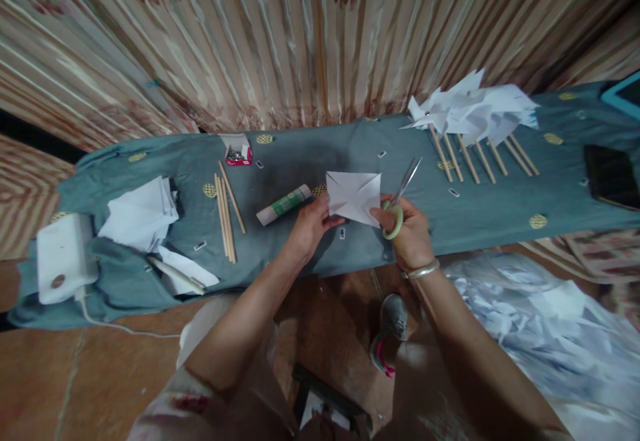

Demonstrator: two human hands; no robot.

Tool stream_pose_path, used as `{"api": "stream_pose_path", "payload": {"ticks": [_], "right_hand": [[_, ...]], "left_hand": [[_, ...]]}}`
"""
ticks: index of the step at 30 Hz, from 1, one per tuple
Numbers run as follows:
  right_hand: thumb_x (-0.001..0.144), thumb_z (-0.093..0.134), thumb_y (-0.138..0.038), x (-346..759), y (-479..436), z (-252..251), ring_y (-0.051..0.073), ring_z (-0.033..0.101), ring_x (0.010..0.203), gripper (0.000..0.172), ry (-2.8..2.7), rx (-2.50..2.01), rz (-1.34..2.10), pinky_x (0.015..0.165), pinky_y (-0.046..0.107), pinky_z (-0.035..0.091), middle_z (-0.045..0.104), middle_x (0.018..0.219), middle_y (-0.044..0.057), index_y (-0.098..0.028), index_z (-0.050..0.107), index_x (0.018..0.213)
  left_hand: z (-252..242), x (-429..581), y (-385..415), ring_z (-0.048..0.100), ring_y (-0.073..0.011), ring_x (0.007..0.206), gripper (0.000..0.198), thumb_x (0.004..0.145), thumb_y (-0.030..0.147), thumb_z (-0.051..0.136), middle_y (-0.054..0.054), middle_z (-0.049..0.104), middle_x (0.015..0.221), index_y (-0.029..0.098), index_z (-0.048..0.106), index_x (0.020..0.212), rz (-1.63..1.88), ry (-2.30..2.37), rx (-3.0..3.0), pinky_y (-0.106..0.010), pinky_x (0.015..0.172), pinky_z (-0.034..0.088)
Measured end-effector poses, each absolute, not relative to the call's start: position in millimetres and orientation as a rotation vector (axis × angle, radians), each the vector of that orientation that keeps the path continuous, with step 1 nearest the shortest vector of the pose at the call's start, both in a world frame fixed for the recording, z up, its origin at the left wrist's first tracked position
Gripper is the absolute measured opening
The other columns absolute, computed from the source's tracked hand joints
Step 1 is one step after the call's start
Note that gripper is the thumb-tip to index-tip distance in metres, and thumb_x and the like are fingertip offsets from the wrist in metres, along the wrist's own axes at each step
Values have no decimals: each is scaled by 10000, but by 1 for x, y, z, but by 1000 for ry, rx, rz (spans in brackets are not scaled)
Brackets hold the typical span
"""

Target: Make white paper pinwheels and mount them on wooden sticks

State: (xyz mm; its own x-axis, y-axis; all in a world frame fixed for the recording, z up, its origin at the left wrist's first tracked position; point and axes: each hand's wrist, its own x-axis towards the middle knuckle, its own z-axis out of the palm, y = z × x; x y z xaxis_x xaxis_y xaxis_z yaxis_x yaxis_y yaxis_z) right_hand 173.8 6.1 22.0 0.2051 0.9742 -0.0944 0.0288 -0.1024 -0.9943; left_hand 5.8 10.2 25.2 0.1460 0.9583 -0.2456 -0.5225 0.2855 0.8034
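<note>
A square sheet of white paper (353, 195), with slits or creases running in from its corners, is held above the table. My left hand (311, 224) pinches its left edge. My right hand (411, 231) has its thumb on the lower right corner of the paper. In that same hand is a pair of scissors (393, 219) with pale green handles, blades pointing up and away to the right. A glue stick (284, 205) with a green label lies just left of my left hand.
Paper pinwheels (470, 111) on wooden sticks lie at the right, near a dark phone (613, 175). Loose sticks (225, 217), a red box of pins (238, 153), stacked paper (140, 214) and a white device (65, 257) are leftward. A plastic bag (545, 321) stands lower right.
</note>
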Motion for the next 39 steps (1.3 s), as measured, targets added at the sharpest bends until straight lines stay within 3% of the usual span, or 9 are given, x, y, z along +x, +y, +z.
{"api": "stream_pose_path", "payload": {"ticks": [6,9,13,19,24,29,39], "right_hand": [[513,824,-458,159,6,19,109,481,582,447,-937,-1344,1146,576,262,439,563,654,-53,-222,595,816],[507,825,-477,154,3,16,99,457,542,475,-948,-1349,1181,544,256,421,543,623,-66,-224,595,837],[527,820,-501,154,1,18,129,524,601,476,-989,-1335,1216,594,278,450,602,659,-39,-217,606,843],[632,762,-575,160,-6,30,125,555,558,447,-1114,-1369,1362,524,253,428,643,626,-1,-181,641,805],[717,679,-632,169,-17,39,114,579,545,475,-1360,-1243,1737,481,233,430,658,639,17,-165,651,798],[741,681,-604,168,-21,41,123,625,602,462,-1459,-1142,1966,515,232,477,667,693,28,-152,640,826],[746,671,-615,166,-19,40,107,592,535,486,-1485,-1170,1910,481,231,462,647,641,12,-144,656,863]], "left_hand": [[22,23,1,668,-220,885,322,529,331,847,-55,747,884,169,732,782,1166,995,807,-325,842,503],[19,26,1,673,-212,827,315,535,292,830,-57,748,874,160,725,800,1238,1131,721,-331,810,512],[14,21,5,655,-199,735,248,559,257,803,-46,737,790,145,712,761,1283,1243,716,-314,731,510],[15,5,20,614,-155,635,181,583,249,783,-7,694,699,174,668,700,1392,1222,757,-262,608,490],[19,-10,29,625,-156,626,238,572,236,785,-35,696,745,149,665,758,1495,1235,726,-247,526,473],[20,-15,30,647,-171,630,246,573,267,790,-34,703,732,150,673,755,1531,1250,733,-260,537,494],[16,-4,22,679,-238,749,179,615,275,765,-54,719,801,189,673,743,1449,1246,790,-340,632,539]]}}
